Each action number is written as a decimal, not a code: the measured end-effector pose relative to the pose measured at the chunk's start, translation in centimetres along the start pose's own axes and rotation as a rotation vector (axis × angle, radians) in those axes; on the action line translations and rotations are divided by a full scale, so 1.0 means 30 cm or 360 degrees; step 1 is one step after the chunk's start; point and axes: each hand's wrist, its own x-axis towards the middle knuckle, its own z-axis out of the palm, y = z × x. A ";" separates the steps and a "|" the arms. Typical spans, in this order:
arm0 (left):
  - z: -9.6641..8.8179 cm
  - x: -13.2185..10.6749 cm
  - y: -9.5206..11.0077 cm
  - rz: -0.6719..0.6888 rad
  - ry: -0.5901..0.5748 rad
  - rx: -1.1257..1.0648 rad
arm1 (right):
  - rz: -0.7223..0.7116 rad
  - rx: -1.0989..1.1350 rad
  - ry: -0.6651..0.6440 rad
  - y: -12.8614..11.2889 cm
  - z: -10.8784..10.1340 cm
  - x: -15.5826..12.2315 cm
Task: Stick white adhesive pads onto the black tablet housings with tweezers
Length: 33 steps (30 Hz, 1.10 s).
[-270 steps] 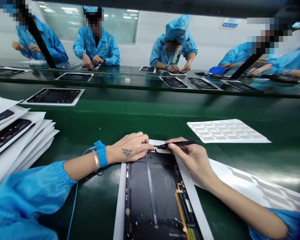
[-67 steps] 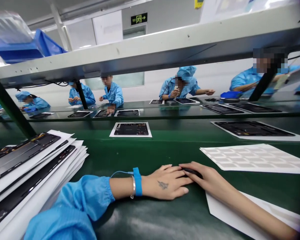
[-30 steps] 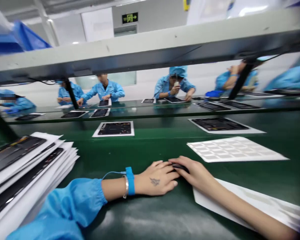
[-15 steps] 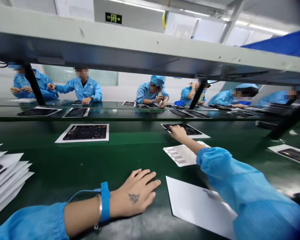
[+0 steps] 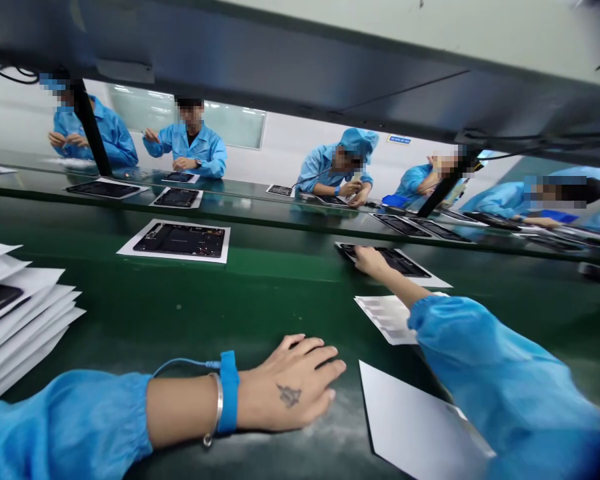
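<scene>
My left hand (image 5: 300,387) lies palm down on the green bench (image 5: 240,303), fingers spread, with nothing under it that I can see. A blue wrist strap (image 5: 229,392) with a cord circles that wrist. Farther off, my right hand (image 5: 371,261) has its fingers bent down at the left end of an opened black tablet (image 5: 405,262) on a white sheet. The fingertips are too small and covered to show what they grip. Beneath my right forearm lies a sheet of pale stickers (image 5: 386,319). A blank white sheet (image 5: 415,427) is nearer, partly covered by my right sleeve.
Another opened tablet (image 5: 180,240) rests on white paper at the centre left. White sheets with tablets are stacked (image 5: 35,320) at the left edge. Overhead runs a wide shelf (image 5: 260,80) on dark posts. Co-workers in blue (image 5: 200,143) sit across the bench.
The view has tilted down and shifted, so the shelf looks lower and larger. My left hand stays flat on the bench. My right hand remains at the tablet's left end.
</scene>
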 end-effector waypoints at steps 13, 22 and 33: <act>-0.161 0.022 -0.009 -0.0031 -0.0023 0.1038 | -0.1026 0.1058 0.0443 -0.320 -0.286 -0.751; -0.173 -0.172 0.371 -0.0025 -0.0374 0.0937 | 0.0114 0.1717 0.0799 -0.032 -0.337 -1.097; -0.216 -0.001 0.392 0.0494 -0.0612 0.0429 | 0.0648 0.2351 0.0416 0.214 -0.117 -1.208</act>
